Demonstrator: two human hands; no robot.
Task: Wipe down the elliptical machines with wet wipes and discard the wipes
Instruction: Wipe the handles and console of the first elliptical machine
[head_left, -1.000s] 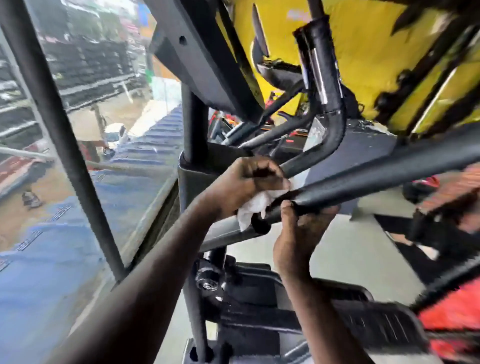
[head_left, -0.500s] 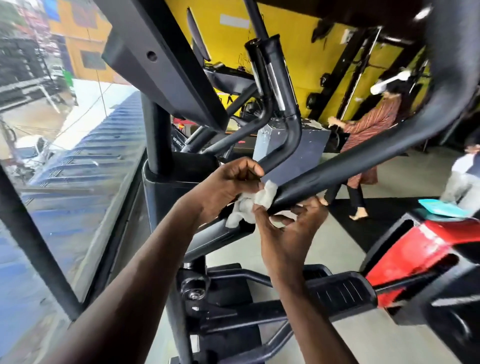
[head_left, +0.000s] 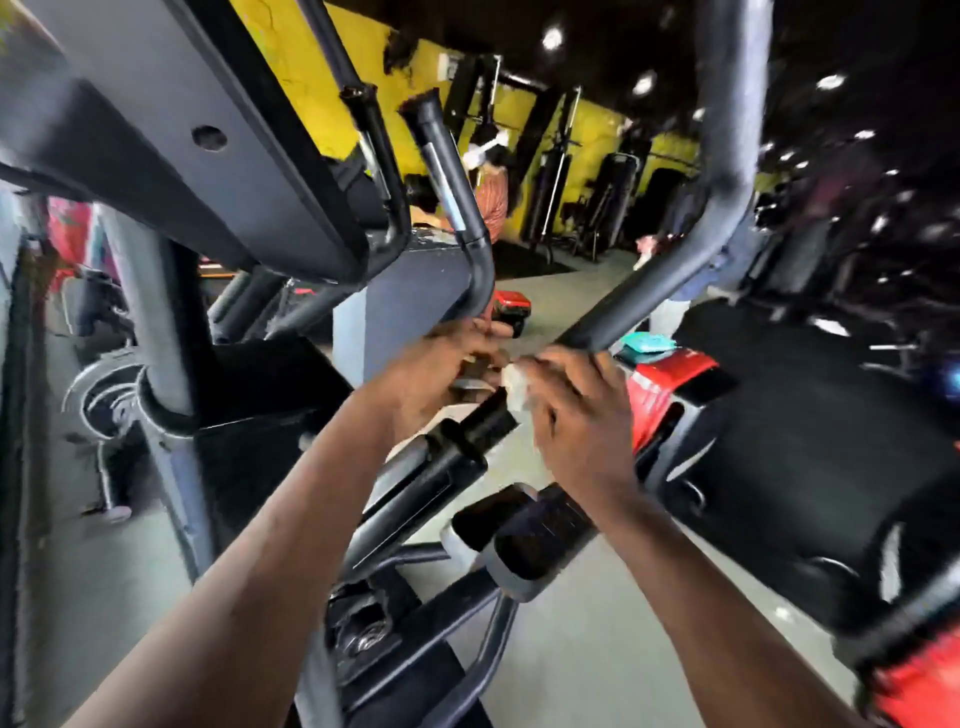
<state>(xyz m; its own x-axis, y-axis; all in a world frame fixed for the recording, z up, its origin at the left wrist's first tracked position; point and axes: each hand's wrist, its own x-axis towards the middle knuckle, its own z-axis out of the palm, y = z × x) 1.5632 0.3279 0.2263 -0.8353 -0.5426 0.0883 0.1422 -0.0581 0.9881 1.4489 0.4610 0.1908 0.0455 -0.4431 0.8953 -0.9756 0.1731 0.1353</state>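
White and limp, the wipe (head_left: 516, 385) sits bunched on the bar (head_left: 618, 317), gripped by the right hand (head_left: 576, 410); the left hand (head_left: 441, 374) curls beside it, contents unclear; best squeezed whole.

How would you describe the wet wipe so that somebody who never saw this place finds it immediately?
Start at the long dark handlebar of the elliptical that slopes down from the upper right towards the middle. Where the two hands meet on it, the right hand holds the wet wipe against the bar. It is the small crumpled white piece, the only pale, soft thing among black tubes.
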